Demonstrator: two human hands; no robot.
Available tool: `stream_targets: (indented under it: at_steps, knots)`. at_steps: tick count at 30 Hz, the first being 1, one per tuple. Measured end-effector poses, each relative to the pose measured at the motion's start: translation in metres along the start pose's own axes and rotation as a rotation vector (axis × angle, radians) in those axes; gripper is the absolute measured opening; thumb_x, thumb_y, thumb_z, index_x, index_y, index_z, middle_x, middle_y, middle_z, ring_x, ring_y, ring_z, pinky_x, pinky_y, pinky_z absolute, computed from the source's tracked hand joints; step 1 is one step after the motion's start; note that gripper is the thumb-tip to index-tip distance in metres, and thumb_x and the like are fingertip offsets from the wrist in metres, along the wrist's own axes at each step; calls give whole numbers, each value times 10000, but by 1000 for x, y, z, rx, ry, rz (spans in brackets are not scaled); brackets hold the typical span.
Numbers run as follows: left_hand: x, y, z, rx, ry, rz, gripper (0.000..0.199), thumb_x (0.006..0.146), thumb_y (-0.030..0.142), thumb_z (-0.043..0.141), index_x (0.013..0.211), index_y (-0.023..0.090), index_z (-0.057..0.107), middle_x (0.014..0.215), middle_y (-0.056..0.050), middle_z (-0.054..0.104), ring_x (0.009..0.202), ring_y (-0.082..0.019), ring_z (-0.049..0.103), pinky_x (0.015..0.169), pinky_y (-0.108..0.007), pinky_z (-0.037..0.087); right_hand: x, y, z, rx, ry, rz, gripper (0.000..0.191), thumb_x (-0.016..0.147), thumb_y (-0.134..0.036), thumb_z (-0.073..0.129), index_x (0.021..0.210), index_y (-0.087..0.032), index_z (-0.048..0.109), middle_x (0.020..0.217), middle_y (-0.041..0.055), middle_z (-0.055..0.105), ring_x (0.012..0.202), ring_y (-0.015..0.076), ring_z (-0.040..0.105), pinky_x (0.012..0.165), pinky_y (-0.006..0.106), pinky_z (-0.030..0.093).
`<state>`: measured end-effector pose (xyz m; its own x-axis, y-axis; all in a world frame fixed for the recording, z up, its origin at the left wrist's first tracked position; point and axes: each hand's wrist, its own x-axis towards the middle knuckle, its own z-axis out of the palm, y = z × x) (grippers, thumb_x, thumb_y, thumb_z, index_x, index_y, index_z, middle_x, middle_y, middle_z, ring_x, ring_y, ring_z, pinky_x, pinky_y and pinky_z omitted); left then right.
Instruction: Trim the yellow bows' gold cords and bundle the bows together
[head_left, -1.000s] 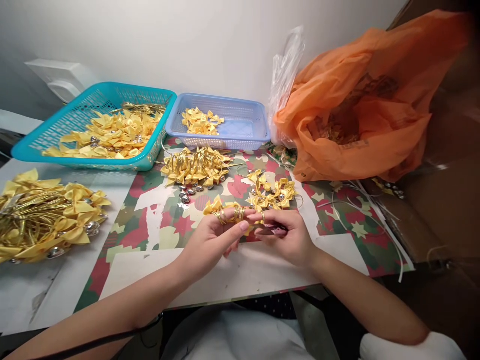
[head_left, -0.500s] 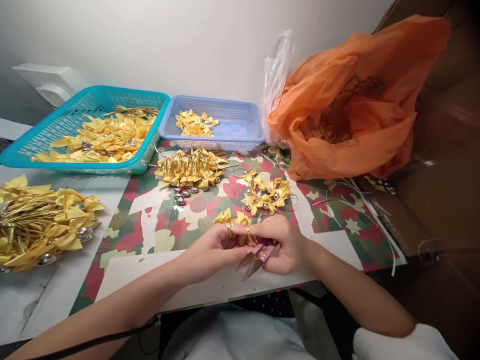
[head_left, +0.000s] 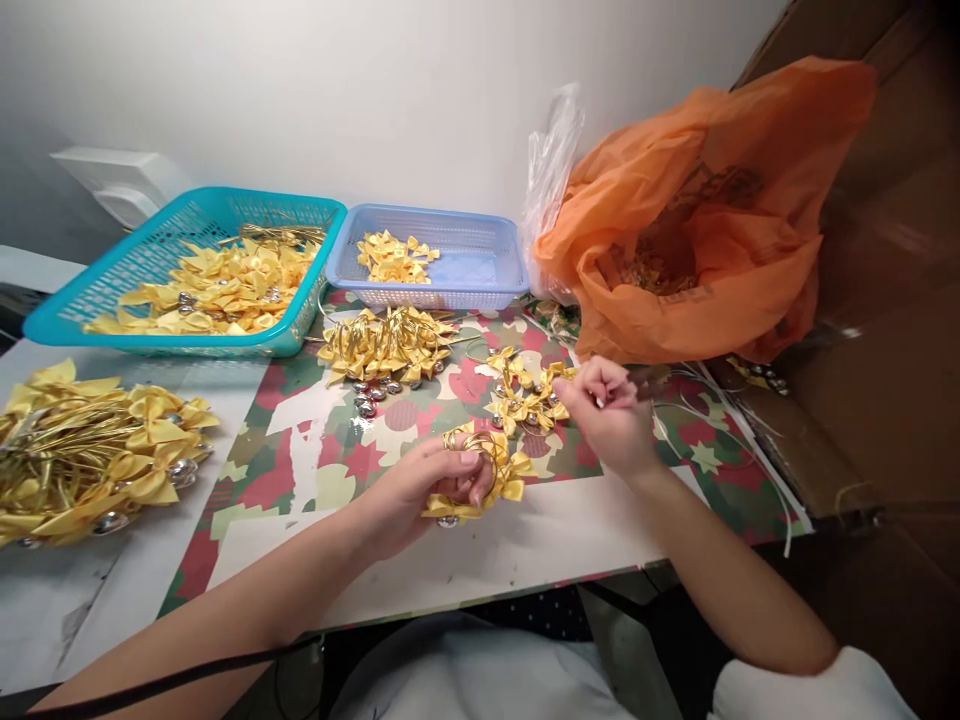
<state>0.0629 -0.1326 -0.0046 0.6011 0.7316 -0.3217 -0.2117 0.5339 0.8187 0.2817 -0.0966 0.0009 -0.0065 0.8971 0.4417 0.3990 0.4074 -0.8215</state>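
Note:
My left hand (head_left: 427,480) is closed around a bunch of yellow bows (head_left: 514,478) with gold wire loops, low over the near part of the table. A silver bell hangs at the bunch's lower edge. Farther right, my right hand (head_left: 611,415) is raised with curled fingers; a blurred dark shape shows beside its fingertips, too smeared to make out. Just left of that hand lies a small pile of yellow bows with bells (head_left: 525,395). A larger gold-stemmed bundle (head_left: 386,345) rests behind, on the patterned paper.
At the back stand a teal basket (head_left: 292,345) and a blue basket (head_left: 450,297), both holding yellow bows. An orange bag (head_left: 697,325) is at the back right. A big bow bundle (head_left: 112,450) lies at the left, and white cords (head_left: 750,460) at the right.
My right hand has moved away from my left, up and to the right. The pinkish scissors between the hands are no longer clearly visible. My left hand's bunch has turned, showing more bows.

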Motion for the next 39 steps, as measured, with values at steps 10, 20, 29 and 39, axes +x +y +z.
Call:
stream_targets:
  at_steps: [10, 20, 29, 39]
  knots:
    - [-6, 3, -11, -259, -139, -81, 268, 818, 322, 732, 1026, 196, 620, 828, 8, 688, 299, -5, 450, 291, -133, 275, 90, 12, 66, -698, -443, 64, 145, 750, -214, 671, 643, -183, 579, 666, 35, 631, 643, 158, 532, 584, 267, 290]
    - [-10, 13, -9, -419, 17, -13, 278, 727, 298, 814, 881, 187, 611, 707, 73, 562, 342, 21, 375, 301, -109, 267, 82, 3, 51, -450, -175, -39, 179, 754, -171, 589, 594, -195, 512, 575, -11, 560, 564, 127, 475, 579, 264, 328]
    - [-8, 8, -1, -182, 297, 189, 425, 785, 401, 741, 1138, 196, 621, 714, 37, 618, 403, -25, 411, 418, -192, 325, 41, -45, 39, 323, -209, 82, 478, 735, -220, 711, 604, -236, 252, 732, 18, 697, 688, 151, 640, 628, 281, 504]
    - [-8, 1, 1, 34, 365, 259, 361, 722, 462, 775, 845, 178, 589, 430, 90, 466, 381, -60, 384, 399, -188, 299, -2, -39, 59, 449, -241, 121, 539, 784, -248, 716, 556, -227, 228, 798, 53, 754, 686, 156, 674, 632, 293, 556]
